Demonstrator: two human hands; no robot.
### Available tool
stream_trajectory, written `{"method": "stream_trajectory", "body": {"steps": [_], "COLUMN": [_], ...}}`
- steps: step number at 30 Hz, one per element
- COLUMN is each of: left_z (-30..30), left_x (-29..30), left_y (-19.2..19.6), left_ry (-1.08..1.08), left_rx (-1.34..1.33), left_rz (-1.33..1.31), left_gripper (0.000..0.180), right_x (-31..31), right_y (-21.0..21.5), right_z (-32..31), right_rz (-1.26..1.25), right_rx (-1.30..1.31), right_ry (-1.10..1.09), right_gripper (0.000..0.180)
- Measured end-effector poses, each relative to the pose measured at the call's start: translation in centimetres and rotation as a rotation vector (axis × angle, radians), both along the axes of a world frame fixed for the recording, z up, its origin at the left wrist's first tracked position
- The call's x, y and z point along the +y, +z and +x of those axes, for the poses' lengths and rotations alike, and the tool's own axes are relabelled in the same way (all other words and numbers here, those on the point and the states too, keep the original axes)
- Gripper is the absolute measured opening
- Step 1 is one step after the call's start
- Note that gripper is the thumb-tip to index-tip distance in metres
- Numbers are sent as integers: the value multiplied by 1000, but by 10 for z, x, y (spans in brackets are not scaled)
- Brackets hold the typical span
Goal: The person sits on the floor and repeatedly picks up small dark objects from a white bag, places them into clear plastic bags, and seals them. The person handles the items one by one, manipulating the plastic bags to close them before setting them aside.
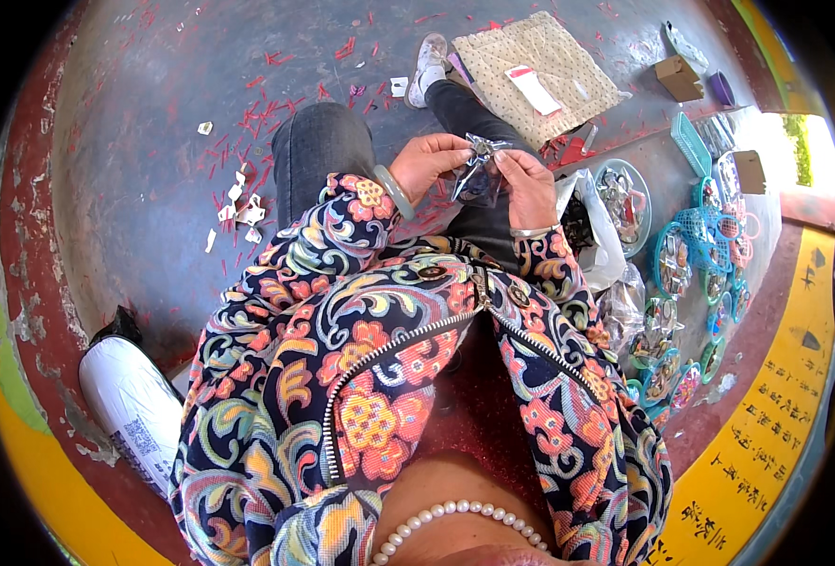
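Above my lap, both hands pinch a small clear plastic bag near its top edge. My left hand, with a pale bangle at the wrist, grips its left side. On the other side my right hand is closed on it between thumb and fingers. Something dark shows through the lower part of the bag, but I cannot make out what. Close by my right wrist stands a white plastic bag with dark contents.
To the right are a round tub of small wrapped items and several small baskets. A dotted mat lies ahead, near a cardboard box. Red strips and white scraps litter the floor. A white sack lies at the left.
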State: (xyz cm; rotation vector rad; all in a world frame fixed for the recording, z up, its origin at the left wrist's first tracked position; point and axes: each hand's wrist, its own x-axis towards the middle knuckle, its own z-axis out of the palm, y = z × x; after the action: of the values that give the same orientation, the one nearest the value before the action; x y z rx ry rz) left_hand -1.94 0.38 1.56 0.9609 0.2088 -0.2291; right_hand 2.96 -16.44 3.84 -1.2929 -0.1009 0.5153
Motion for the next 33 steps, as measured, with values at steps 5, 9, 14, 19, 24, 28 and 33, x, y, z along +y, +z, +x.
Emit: {"method": "stream_trajectory", "body": {"steps": [5,9,14,19,24,28,33], "left_z": [0,0,0,-1,-1,0,0], "left_x": [0,0,0,0,0,0,-1], "left_y": [-1,-1,2,10,10,5,4], "left_ry": [19,29,36,27,20,73,46], "left_rx": [0,-49,-58,-38,-26,9,-9], "left_rz": [-5,10,24,2,24,32,-2], "left_gripper": [14,14,16,19,21,22,23], "right_x": [-1,1,-1,-2,1,7,10], "right_y": [4,6,3,3,3,14,0], "right_z": [0,0,0,1,0,-5,-6], "right_rz": [-91,-77,32,1,-27,-75,-52], "right_rx": [-139,-84,9,-46,-89,-67,-95], "right_ry": [23,55,70,126,141,101,71], "right_gripper": [13,12,11,9,10,12,14]}}
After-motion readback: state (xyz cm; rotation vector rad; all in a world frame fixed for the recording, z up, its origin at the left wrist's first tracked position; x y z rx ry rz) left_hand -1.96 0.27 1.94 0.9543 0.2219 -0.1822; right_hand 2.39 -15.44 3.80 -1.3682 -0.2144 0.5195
